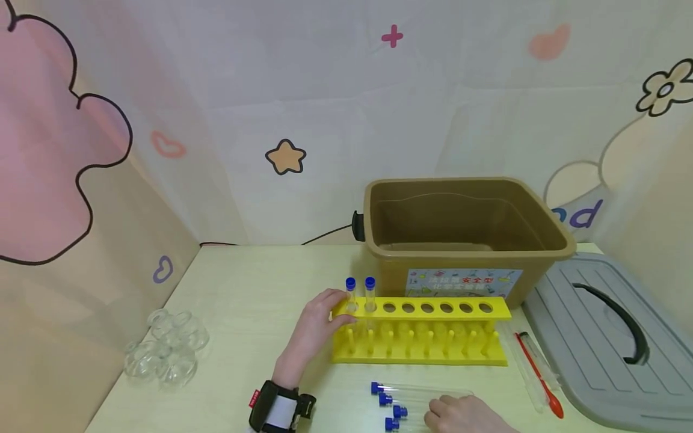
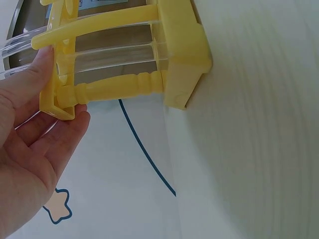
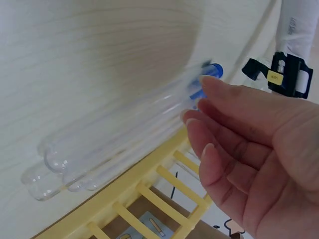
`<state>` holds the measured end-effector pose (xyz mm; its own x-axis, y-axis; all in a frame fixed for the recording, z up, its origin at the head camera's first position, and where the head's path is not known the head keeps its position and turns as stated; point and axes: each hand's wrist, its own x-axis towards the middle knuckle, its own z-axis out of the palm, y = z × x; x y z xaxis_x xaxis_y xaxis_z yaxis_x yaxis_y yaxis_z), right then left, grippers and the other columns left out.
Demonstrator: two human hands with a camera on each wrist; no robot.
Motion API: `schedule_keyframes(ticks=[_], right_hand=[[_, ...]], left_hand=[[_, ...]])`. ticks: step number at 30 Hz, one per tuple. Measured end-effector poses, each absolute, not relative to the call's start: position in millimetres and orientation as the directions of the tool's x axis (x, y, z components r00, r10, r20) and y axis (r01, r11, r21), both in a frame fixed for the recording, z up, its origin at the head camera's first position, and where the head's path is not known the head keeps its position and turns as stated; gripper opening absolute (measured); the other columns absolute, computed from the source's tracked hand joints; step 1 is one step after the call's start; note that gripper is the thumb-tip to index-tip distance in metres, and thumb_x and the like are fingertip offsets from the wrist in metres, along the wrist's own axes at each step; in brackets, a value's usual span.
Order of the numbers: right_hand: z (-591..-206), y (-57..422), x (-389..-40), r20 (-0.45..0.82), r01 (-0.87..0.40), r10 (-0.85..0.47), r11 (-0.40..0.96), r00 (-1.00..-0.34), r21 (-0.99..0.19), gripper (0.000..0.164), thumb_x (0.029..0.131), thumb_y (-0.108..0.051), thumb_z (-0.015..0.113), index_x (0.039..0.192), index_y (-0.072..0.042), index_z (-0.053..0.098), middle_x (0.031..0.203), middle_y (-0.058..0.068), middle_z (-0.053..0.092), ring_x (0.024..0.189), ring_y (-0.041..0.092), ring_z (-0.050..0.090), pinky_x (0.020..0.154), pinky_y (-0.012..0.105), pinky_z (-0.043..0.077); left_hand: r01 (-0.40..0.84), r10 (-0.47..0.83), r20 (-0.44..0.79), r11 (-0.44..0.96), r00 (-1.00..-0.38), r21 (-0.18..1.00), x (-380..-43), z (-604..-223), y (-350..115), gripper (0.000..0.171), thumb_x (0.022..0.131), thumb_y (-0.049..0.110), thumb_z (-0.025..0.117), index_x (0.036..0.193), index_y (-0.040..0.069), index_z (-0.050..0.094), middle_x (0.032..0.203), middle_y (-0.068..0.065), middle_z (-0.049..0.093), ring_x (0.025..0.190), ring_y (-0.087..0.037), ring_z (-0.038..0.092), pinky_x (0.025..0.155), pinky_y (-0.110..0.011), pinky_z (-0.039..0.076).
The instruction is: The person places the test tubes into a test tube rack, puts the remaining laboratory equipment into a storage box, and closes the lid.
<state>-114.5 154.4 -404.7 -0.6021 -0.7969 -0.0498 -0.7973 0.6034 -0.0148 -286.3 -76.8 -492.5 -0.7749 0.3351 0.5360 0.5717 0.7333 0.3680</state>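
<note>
I judge two capped tubes (image 1: 370, 296) racked mid-frame, four loose tubes (image 1: 422, 391) remaining lower-centre, my left hand (image 1: 316, 319) gripping the yellow rack (image 1: 419, 317), my right hand's (image 1: 465, 415) fingers apart

A pale wood-grain table (image 1: 243, 313) meets a creased, cartoon-printed white backdrop (image 1: 325, 72).

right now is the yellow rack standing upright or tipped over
Upright: the yellow rack rests on its base, with two blue-capped tubes standing in its holes.
</note>
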Motion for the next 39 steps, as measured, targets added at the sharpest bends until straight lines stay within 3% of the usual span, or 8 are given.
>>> schedule_keyframes(ticks=[6, 8, 20, 32, 39], right_hand=[[-414, 153, -113, -0.098, -0.776, -0.774, 0.630, -0.625, -0.024, 0.043, 0.071, -0.051, 0.018, 0.052, -0.018, 0.040, 0.047, -0.011, 0.022, 0.038, 0.002, 0.022, 0.029, 0.016, 0.018], [-415, 153, -113, -0.100, -0.774, -0.772, 0.633, -0.627, -0.031, 0.043, 0.071, -0.051, 0.018, 0.052, -0.019, 0.040, 0.047, -0.011, 0.023, 0.037, 0.002, 0.022, 0.029, 0.016, 0.017], [-416, 156, -116, 0.023, -0.792, -0.794, 0.607, -0.607, 0.067, 0.041, 0.072, -0.048, 0.021, 0.049, -0.017, 0.035, 0.045, -0.009, 0.017, 0.034, 0.003, 0.017, 0.027, 0.017, 0.010], [-420, 155, -115, -0.073, -0.765, -0.763, 0.644, -0.643, 0.009, 0.044, 0.071, -0.051, 0.017, 0.050, -0.018, 0.036, 0.045, -0.010, 0.021, 0.036, 0.003, 0.020, 0.027, 0.018, 0.014], [-422, 154, -115, -0.094, -0.765, -0.760, 0.643, -0.643, 0.035, 0.045, 0.070, -0.052, 0.015, 0.052, -0.017, 0.038, 0.046, -0.010, 0.022, 0.037, 0.003, 0.021, 0.027, 0.018, 0.016]], left_hand=[[0.574, 0.331, 0.538, 0.725, -0.775, 0.381, -290, -497, -76, 0.046, 0.059, 0.040, 0.046, 0.103, 0.028, 0.038, 0.097, 0.014, 0.035, 0.086, -0.002, 0.034, 0.068, -0.021, 0.033], [0.561, 0.310, 0.552, 0.740, -0.774, 0.371, -298, -509, -77, 0.047, 0.056, 0.044, 0.046, 0.101, 0.032, 0.036, 0.096, 0.019, 0.033, 0.085, 0.001, 0.032, 0.067, -0.019, 0.033], [0.549, 0.292, 0.554, 0.746, -0.779, 0.378, -298, -509, -77, 0.047, 0.055, 0.044, 0.047, 0.100, 0.034, 0.036, 0.095, 0.020, 0.032, 0.084, 0.002, 0.031, 0.067, -0.019, 0.033], [0.549, 0.296, 0.553, 0.748, -0.778, 0.372, -296, -507, -76, 0.048, 0.055, 0.044, 0.047, 0.100, 0.034, 0.035, 0.095, 0.021, 0.031, 0.084, 0.003, 0.031, 0.066, -0.019, 0.033], [0.554, 0.292, 0.562, 0.741, -0.774, 0.379, -296, -508, -76, 0.047, 0.055, 0.043, 0.047, 0.100, 0.034, 0.036, 0.095, 0.021, 0.032, 0.083, 0.003, 0.031, 0.066, -0.019, 0.034]])
